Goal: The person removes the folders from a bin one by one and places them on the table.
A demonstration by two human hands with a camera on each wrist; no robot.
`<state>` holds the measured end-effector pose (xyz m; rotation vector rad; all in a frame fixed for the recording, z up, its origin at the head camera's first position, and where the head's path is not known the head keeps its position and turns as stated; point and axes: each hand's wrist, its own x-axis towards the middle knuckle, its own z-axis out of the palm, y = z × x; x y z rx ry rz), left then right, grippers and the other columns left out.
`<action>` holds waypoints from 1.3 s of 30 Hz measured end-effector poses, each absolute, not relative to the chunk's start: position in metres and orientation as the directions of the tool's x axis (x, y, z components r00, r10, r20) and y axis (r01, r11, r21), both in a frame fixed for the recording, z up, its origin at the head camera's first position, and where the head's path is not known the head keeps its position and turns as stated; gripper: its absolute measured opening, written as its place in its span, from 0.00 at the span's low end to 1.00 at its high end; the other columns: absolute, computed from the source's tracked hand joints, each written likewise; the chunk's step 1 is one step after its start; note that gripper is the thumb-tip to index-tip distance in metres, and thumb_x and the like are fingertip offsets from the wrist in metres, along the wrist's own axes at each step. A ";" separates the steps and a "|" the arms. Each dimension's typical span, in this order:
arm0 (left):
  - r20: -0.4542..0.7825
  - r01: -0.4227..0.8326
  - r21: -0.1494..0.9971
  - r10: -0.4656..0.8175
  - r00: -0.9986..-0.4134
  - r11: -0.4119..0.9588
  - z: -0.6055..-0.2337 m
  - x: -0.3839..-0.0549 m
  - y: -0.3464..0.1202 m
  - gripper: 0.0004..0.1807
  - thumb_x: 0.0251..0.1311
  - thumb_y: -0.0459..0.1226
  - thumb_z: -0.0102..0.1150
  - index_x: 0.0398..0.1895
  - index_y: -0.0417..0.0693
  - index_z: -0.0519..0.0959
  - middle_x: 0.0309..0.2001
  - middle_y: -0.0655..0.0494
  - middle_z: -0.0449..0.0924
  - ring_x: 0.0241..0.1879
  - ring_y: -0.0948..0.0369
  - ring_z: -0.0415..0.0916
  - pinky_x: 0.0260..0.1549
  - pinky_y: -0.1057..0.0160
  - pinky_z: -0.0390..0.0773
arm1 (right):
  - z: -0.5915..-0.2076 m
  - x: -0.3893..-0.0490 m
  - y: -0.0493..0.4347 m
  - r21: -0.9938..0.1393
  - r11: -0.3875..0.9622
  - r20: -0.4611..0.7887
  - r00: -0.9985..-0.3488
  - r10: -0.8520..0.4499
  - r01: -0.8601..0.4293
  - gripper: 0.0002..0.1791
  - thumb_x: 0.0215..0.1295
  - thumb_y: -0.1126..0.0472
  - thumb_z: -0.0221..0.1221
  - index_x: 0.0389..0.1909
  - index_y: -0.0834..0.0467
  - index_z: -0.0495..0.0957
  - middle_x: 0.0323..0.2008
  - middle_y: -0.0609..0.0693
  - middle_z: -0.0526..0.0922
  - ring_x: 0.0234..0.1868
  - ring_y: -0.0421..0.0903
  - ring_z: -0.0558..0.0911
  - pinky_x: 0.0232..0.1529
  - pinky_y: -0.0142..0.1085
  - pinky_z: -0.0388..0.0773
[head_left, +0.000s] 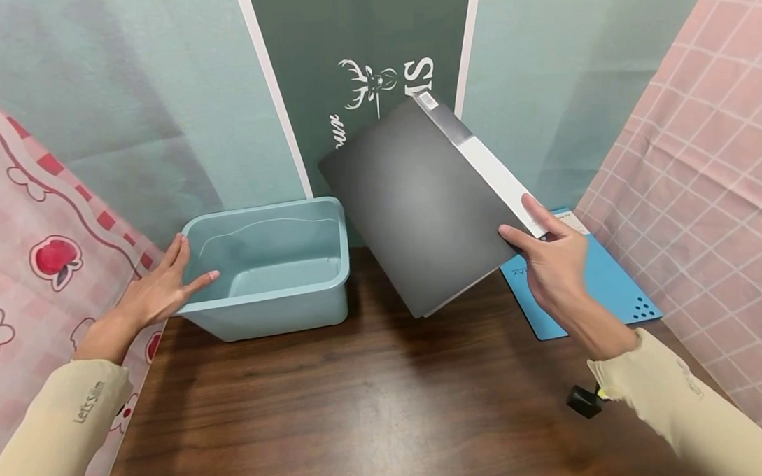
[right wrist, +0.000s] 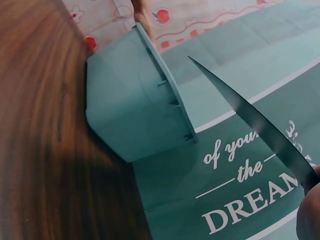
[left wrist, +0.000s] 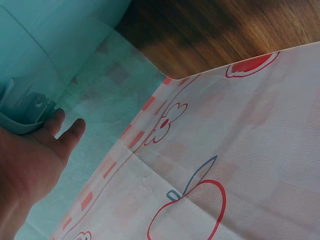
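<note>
In the head view, my right hand (head_left: pixel 555 263) pinches a dark grey folder (head_left: pixel 417 202) by its lower right corner, thumb across the white spine label. The folder is tilted in the air, right of a light blue plastic bin (head_left: pixel 283 315). From the right wrist view the folder (right wrist: pixel 250 120) appears nearly edge-on, with the bin (right wrist: pixel 130 95) beyond it. My left hand (head_left: pixel 158 284) rests at the bin's left end, fingers extended along the rim and thumb over the opening. Close up, the left hand (left wrist: pixel 37 155) touches the bin's rim with its fingers spread.
A blue flat board (head_left: pixel 584 287) lies on the wooden table (head_left: pixel 336 407) at the right, partly under the right hand. A small black object (head_left: pixel 584 402) is near the right sleeve. Patterned cloths (head_left: pixel 688 185) surround the table at the back and sides.
</note>
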<state>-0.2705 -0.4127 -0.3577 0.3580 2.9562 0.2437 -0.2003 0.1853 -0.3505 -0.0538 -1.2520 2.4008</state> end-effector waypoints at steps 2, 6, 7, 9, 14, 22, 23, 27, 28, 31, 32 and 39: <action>-0.130 0.224 0.179 0.249 -0.960 0.958 -0.358 -0.271 -0.412 0.57 0.78 0.66 0.39 0.82 0.39 0.21 0.83 0.37 0.15 0.72 0.22 0.57 0.42 0.35 0.78 | -0.353 -0.196 0.189 -0.797 -0.500 0.148 -0.913 0.381 -0.338 0.38 0.52 0.90 0.65 0.66 0.66 0.77 0.73 0.56 0.75 0.80 0.43 0.62 0.51 0.35 0.86; -0.122 0.224 0.186 0.249 -0.961 0.957 -0.358 -0.271 -0.411 0.57 0.78 0.65 0.40 0.82 0.39 0.22 0.83 0.37 0.16 0.71 0.21 0.58 0.45 0.32 0.77 | -0.359 -0.188 0.196 -0.830 -0.474 0.125 -0.926 0.357 -0.295 0.39 0.55 0.87 0.67 0.69 0.63 0.76 0.77 0.52 0.71 0.79 0.48 0.63 0.53 0.33 0.85; -0.121 0.224 0.189 0.249 -0.961 0.956 -0.358 -0.271 -0.410 0.57 0.78 0.66 0.40 0.83 0.39 0.22 0.84 0.37 0.15 0.71 0.22 0.58 0.46 0.32 0.77 | -0.360 -0.186 0.197 -0.838 -0.465 0.121 -0.928 0.352 -0.286 0.39 0.56 0.86 0.67 0.70 0.62 0.75 0.78 0.52 0.70 0.80 0.48 0.62 0.53 0.33 0.85; -0.123 0.223 0.192 0.249 -0.961 0.956 -0.358 -0.271 -0.410 0.57 0.78 0.66 0.40 0.82 0.40 0.22 0.84 0.38 0.15 0.72 0.22 0.58 0.46 0.32 0.77 | -0.364 -0.182 0.200 -0.848 -0.458 0.110 -0.932 0.345 -0.269 0.39 0.57 0.85 0.67 0.70 0.62 0.74 0.79 0.52 0.69 0.80 0.47 0.62 0.53 0.33 0.85; -0.124 0.222 0.195 0.248 -0.961 0.955 -0.358 -0.271 -0.409 0.57 0.78 0.66 0.39 0.82 0.40 0.21 0.83 0.38 0.15 0.72 0.21 0.57 0.43 0.34 0.78 | -0.375 -0.174 0.204 -0.868 -0.438 0.083 -0.938 0.337 -0.234 0.39 0.58 0.84 0.68 0.71 0.63 0.72 0.80 0.51 0.67 0.82 0.48 0.60 0.54 0.33 0.84; -0.121 0.220 0.189 0.245 -0.962 0.957 -0.358 -0.272 -0.409 0.57 0.78 0.66 0.40 0.82 0.41 0.21 0.84 0.38 0.15 0.71 0.22 0.58 0.48 0.30 0.75 | -0.395 -0.165 0.208 -0.912 -0.387 -0.010 -0.934 0.358 -0.138 0.43 0.58 0.78 0.72 0.74 0.57 0.70 0.82 0.51 0.62 0.74 0.42 0.69 0.42 0.22 0.82; -0.121 0.221 0.188 0.246 -0.962 0.957 -0.358 -0.271 -0.408 0.57 0.78 0.66 0.40 0.82 0.40 0.21 0.84 0.38 0.15 0.71 0.22 0.58 0.48 0.29 0.75 | -0.398 -0.164 0.208 -0.917 -0.381 -0.029 -0.931 0.364 -0.120 0.43 0.58 0.77 0.73 0.74 0.56 0.71 0.82 0.50 0.62 0.70 0.42 0.71 0.35 0.19 0.80; -0.118 0.221 0.184 0.244 -0.962 0.958 -0.359 -0.272 -0.408 0.57 0.78 0.66 0.40 0.82 0.40 0.21 0.84 0.38 0.15 0.71 0.22 0.59 0.47 0.31 0.76 | -0.410 -0.163 0.207 -0.927 -0.370 -0.092 -0.916 0.390 -0.065 0.44 0.56 0.75 0.75 0.74 0.53 0.73 0.82 0.48 0.63 0.54 0.38 0.73 0.20 0.22 0.69; -0.117 0.221 0.183 0.245 -0.963 0.958 -0.358 -0.272 -0.408 0.57 0.78 0.66 0.40 0.83 0.40 0.22 0.84 0.38 0.15 0.71 0.22 0.59 0.46 0.32 0.77 | -0.412 -0.163 0.206 -0.927 -0.370 -0.100 -0.912 0.397 -0.060 0.44 0.56 0.75 0.75 0.74 0.53 0.73 0.82 0.48 0.63 0.55 0.37 0.72 0.20 0.22 0.69; -0.117 0.221 0.181 0.244 -0.963 0.958 -0.358 -0.272 -0.408 0.57 0.78 0.66 0.40 0.83 0.40 0.22 0.84 0.38 0.15 0.71 0.22 0.59 0.44 0.34 0.78 | -0.419 -0.165 0.203 -0.920 -0.389 -0.128 -0.901 0.415 -0.049 0.44 0.56 0.77 0.74 0.73 0.53 0.73 0.81 0.46 0.63 0.63 0.36 0.70 0.27 0.19 0.74; -0.118 0.220 0.180 0.243 -0.963 0.959 -0.358 -0.272 -0.408 0.57 0.78 0.66 0.40 0.83 0.40 0.22 0.84 0.38 0.15 0.71 0.22 0.59 0.44 0.34 0.78 | -0.420 -0.165 0.202 -0.918 -0.394 -0.138 -0.894 0.427 -0.047 0.44 0.56 0.78 0.74 0.73 0.53 0.73 0.81 0.46 0.64 0.69 0.37 0.65 0.26 0.19 0.74; -0.124 0.220 0.173 0.243 -0.962 0.960 -0.358 -0.273 -0.408 0.57 0.78 0.66 0.40 0.82 0.40 0.21 0.83 0.38 0.14 0.71 0.22 0.60 0.43 0.34 0.78 | -0.435 -0.171 0.194 -0.908 -0.412 -0.158 -0.858 0.489 -0.068 0.44 0.55 0.80 0.73 0.73 0.57 0.72 0.78 0.45 0.70 0.75 0.32 0.61 0.35 0.19 0.78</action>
